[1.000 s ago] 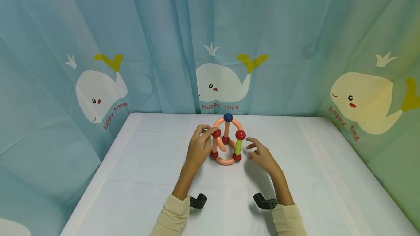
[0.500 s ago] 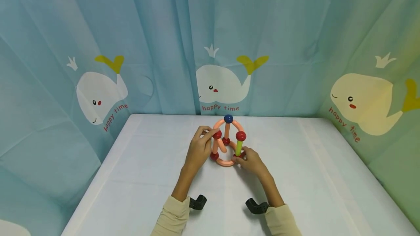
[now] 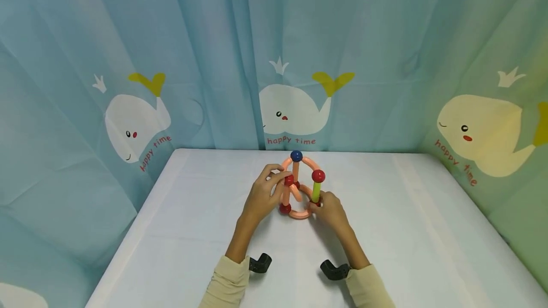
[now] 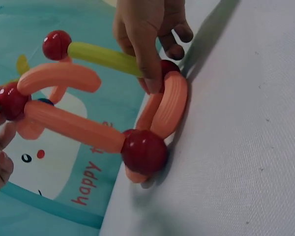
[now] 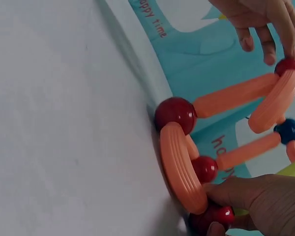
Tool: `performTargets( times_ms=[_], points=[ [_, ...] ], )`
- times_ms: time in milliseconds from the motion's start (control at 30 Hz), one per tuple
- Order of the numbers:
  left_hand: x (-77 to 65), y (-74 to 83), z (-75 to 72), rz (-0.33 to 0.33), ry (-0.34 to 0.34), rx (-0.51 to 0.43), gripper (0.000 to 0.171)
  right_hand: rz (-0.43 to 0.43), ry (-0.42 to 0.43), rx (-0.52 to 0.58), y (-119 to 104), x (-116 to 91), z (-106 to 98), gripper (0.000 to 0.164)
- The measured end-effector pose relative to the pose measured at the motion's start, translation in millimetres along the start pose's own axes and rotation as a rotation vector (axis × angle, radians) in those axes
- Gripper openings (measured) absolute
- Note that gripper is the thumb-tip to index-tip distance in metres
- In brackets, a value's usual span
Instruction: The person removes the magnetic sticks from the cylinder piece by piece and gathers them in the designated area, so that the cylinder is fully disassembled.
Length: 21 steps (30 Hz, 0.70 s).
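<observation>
A frame of magnetic balls and rods stands on the white table. Its top has a blue ball (image 3: 296, 156), and peach curved rods (image 5: 183, 169) form its base. My left hand (image 3: 263, 196) pinches the upper left red ball (image 4: 14, 101); a short peach curved rod (image 4: 61, 77) juts from that ball with one end free. My right hand (image 3: 330, 212) grips the lower right red ball (image 5: 211, 219), at the foot of the upright green rod (image 3: 316, 192). Another red ball (image 3: 318, 176) caps this rod. The lower left red ball (image 4: 145, 152) sits at the tabletop.
The white table (image 3: 192, 213) reaches back to a light blue curtain (image 3: 205, 61) printed with whales. Black wrist mounts (image 3: 261, 263) stick out inward from both sleeves, low over the tabletop.
My right hand has come in from the right and taken hold of the lower right red ball. The frame has turned slightly, its near left side shifting right. My left hand keeps its pinch.
</observation>
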State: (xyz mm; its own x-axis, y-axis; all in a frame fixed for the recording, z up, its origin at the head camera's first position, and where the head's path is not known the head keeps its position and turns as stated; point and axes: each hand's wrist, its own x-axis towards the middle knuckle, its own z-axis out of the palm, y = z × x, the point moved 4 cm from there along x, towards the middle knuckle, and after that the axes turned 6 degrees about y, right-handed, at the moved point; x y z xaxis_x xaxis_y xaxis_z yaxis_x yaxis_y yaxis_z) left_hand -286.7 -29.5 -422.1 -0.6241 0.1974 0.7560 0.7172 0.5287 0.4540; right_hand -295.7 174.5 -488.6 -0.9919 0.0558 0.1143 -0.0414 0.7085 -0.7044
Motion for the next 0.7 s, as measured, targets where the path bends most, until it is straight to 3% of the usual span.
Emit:
performTargets(
  times_ms=[200,467,700],
  points=[
    [0.0,4.4,2.4,0.016,-0.059,-0.037,0.027,0.002,-0.039,0.036,4.1,9.4,-4.3,0.021],
    [-1.2,12.0,10.0,0.057,-0.122,-0.093,0.029,0.001,-0.084,-0.038,9.0,20.2,-10.3,0.032],
    [-3.0,14.0,13.2,0.086,-0.13,-0.089,0.031,-0.111,-0.099,-0.032,11.7,28.7,-13.2,0.03]
  ],
)
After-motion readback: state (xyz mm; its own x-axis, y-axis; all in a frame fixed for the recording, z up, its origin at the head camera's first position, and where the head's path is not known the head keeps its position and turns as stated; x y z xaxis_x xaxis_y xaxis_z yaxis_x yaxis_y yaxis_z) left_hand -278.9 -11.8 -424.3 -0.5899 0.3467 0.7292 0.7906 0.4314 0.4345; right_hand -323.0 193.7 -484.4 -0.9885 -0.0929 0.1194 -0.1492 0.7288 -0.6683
